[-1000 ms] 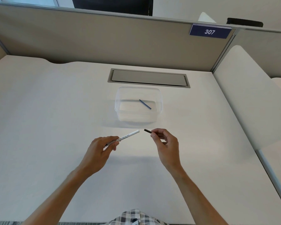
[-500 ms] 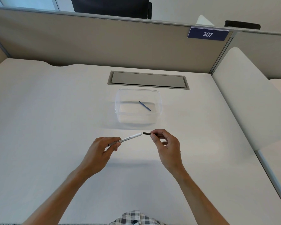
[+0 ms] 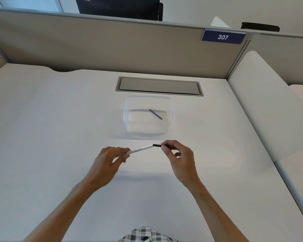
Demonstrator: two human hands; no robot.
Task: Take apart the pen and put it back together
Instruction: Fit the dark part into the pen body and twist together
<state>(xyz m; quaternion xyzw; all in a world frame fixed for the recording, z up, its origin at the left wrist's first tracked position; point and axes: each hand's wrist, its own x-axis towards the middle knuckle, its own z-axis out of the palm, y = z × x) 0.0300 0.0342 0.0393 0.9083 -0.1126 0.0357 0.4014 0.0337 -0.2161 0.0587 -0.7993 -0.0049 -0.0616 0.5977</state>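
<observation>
Right hand point(image 3: 179, 158): we pinched the dark end piece point(image 3: 157, 145) between thumb and forefinger, the other fingers curled loosely beneath, holding nothing more. The piece stood end to end with the open mouth of the white pen barrel point(image 3: 141, 149), touching it or just entered; we could not tell how deep it sat.

Left hand point(image 3: 107, 162): we gripped the barrel at its near end, fingers and thumb closed round it, the printed length left bare between the two hands. The barrel was held above the white desk point(image 3: 51, 137), tilted up toward the right.

Handling, by our judgement: barrel light, stiff, smooth plastic, apt to roll or slip in the fingers; best held near the end away from the joint, as here, so the mouth stayed clear. The end piece was small and thin, easily dropped or cocked sideways, so it wanted a fingertip pinch close to its tail and a straight push along the barrel's line.

Beyond the hands: a clear plastic container point(image 3: 148, 100) on the desk, well apart from the pen, with a thin blue rod point(image 3: 155, 114) lying slantwise inside, likely another pen part. Farther back: a grey cable hatch point(image 3: 158, 86), then the partition with the plate "307" point(image 3: 223, 37).
</observation>
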